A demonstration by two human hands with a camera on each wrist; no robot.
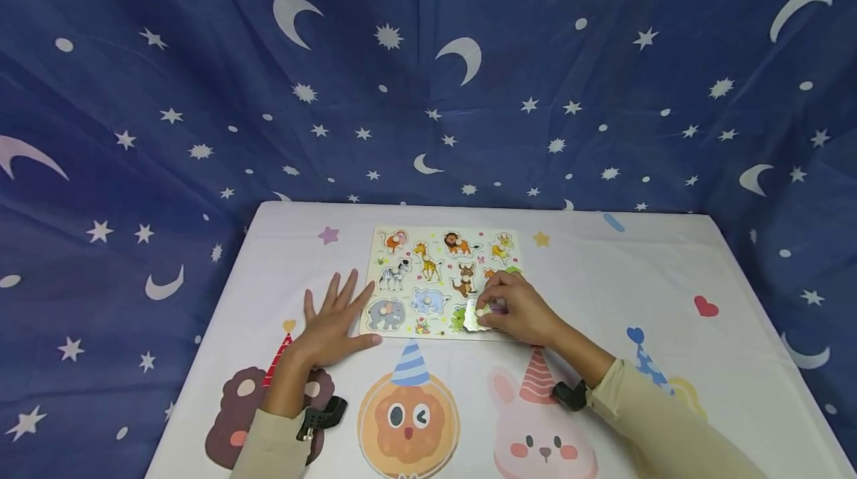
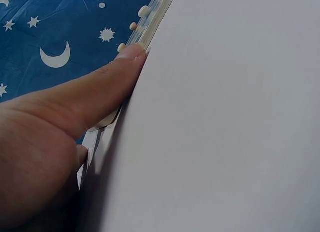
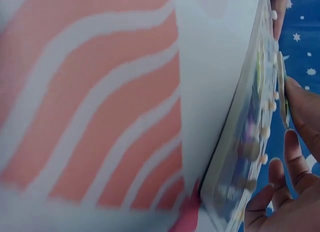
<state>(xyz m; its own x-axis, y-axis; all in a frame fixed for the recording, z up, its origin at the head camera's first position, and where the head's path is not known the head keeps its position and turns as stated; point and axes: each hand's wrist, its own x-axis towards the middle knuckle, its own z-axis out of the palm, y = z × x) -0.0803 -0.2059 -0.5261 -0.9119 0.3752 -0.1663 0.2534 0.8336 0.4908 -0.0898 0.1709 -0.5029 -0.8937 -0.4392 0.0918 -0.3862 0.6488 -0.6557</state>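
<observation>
An animal peg puzzle board (image 1: 425,234) lies on the table, with knobbed pieces such as the elephant (image 1: 385,314), zebra (image 1: 395,275) and giraffe (image 1: 427,262) in it. My left hand (image 1: 328,334) rests flat at the board's left edge, fingers spread. Seen from the left wrist, its thumb (image 2: 107,82) touches the board's side. Over the lower right part, my right hand (image 1: 525,309) pinches a puzzle piece (image 1: 471,315) whose surface glares white. The right wrist view shows that piece (image 3: 282,87) raised and tilted above the board; its picture cannot be made out.
A white tablecloth (image 1: 643,271) printed with cartoon animals in party hats covers the table. Behind it hangs a dark blue curtain (image 1: 375,137) with moons and stars. Black straps (image 1: 324,416) sit on both wrists.
</observation>
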